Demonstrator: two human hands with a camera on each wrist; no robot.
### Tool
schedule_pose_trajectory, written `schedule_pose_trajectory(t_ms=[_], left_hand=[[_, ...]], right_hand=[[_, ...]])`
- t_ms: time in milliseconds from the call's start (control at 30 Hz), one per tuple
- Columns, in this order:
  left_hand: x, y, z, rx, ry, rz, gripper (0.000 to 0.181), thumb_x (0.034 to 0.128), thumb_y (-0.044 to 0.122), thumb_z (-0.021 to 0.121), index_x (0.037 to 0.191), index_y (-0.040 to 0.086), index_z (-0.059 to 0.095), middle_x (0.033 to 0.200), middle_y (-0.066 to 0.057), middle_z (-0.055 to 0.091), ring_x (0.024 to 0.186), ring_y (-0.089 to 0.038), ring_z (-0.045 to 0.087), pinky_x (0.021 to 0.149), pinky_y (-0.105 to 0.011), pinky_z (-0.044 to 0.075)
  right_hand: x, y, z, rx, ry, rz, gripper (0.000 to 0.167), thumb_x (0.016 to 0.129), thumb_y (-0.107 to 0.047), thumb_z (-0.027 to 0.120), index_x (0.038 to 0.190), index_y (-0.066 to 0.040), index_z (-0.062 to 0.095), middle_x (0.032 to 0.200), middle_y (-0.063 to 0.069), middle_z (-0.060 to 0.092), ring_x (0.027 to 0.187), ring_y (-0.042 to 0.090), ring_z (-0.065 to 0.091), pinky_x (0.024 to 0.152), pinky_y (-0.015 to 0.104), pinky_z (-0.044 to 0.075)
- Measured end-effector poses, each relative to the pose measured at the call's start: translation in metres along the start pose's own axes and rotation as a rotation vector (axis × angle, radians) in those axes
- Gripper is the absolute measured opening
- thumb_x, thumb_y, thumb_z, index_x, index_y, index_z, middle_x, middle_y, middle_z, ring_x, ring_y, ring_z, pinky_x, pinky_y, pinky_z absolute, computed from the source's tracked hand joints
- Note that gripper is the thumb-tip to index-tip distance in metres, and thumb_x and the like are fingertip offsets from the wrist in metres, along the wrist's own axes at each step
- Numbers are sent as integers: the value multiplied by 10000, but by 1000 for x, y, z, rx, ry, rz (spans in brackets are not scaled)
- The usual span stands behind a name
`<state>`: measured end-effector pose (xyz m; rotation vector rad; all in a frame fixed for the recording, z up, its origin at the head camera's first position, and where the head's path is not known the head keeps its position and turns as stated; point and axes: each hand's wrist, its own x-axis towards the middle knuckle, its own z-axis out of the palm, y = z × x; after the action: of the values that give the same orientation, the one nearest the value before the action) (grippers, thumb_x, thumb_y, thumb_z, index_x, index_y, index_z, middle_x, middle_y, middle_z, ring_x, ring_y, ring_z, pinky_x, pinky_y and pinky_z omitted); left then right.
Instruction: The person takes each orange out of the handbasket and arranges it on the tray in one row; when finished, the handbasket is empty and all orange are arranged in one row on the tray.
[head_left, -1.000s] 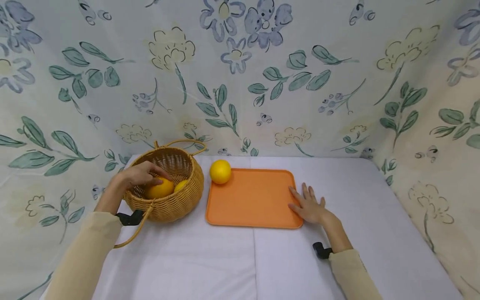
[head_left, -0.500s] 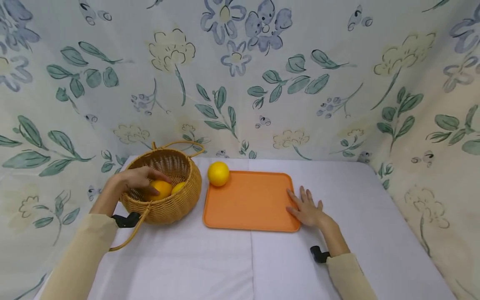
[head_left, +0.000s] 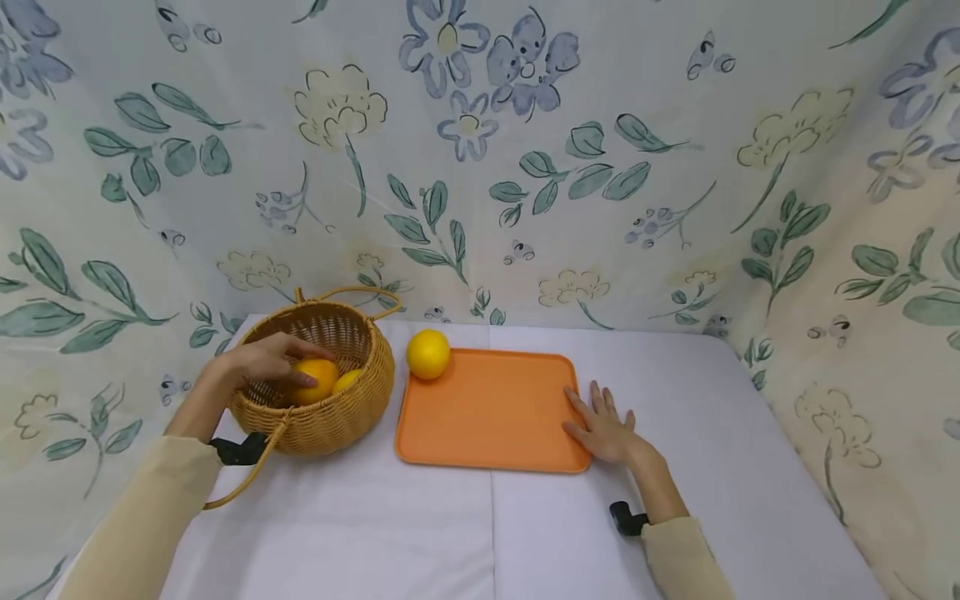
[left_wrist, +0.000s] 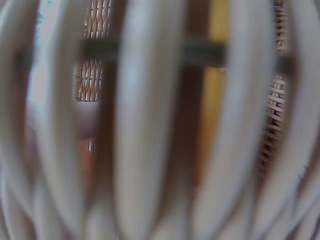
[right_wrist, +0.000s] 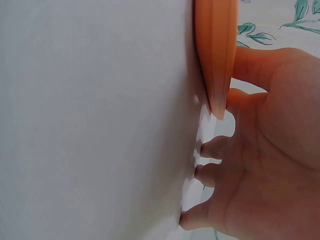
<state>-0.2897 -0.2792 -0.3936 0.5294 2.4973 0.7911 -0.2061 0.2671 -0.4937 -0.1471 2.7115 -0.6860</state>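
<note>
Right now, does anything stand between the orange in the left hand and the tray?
Yes: the basket's right wall rises between the orange, held inside by the left hand, and the tray. A yellow fruit lies beside the orange, on the tray side. A round fruit sits at the tray's far left corner.

We log the basket (head_left: 337, 432) at left on the table (head_left: 360, 533), the tray (head_left: 487, 412) just right of it, a curtain (head_left: 517, 279) behind both. First fruit (head_left: 428, 354): tray's far left corner. In the basket we note the left hand (head_left: 268, 358) on a second fruit (head_left: 321, 380), a third fruit (head_left: 347, 381) just right. Right hand (head_left: 607, 433): tray's right edge.
</note>
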Motion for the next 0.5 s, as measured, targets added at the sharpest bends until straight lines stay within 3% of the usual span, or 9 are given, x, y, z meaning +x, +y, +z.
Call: schedule_pose_trajectory(t_ms=[233, 333, 500], left_hand=[[-4, 3, 0, 12, 110, 14, 568, 949, 270, 756, 1459, 82, 594, 1409, -257, 617, 1060, -265, 567, 838, -296, 476], [-7, 8, -2, -20, 158, -3, 583, 951, 281, 757, 1478, 106, 579, 1282, -233, 665, 921, -243, 540, 749, -299, 447], [-18, 17, -7, -59, 242, -41, 610, 966, 309, 739, 1519, 152, 535, 1326, -253, 587, 895, -275, 523, 729, -328, 448]], right_hand=[[2, 1, 0, 1, 14, 1, 732, 1069, -464, 482, 1657, -129, 204, 1691, 320, -111, 1550, 552, -132, 1125, 835, -120], [3, 0, 0, -16, 6, 14, 727, 1074, -445, 486, 1659, -130, 193, 1687, 327, -116, 1543, 561, -139, 1118, 842, -117], [1, -3, 2, -32, 2, 21, 712, 1082, -422, 486, 1658, -119, 197, 1683, 338, -103, 1541, 573, -118, 1119, 852, -82]])
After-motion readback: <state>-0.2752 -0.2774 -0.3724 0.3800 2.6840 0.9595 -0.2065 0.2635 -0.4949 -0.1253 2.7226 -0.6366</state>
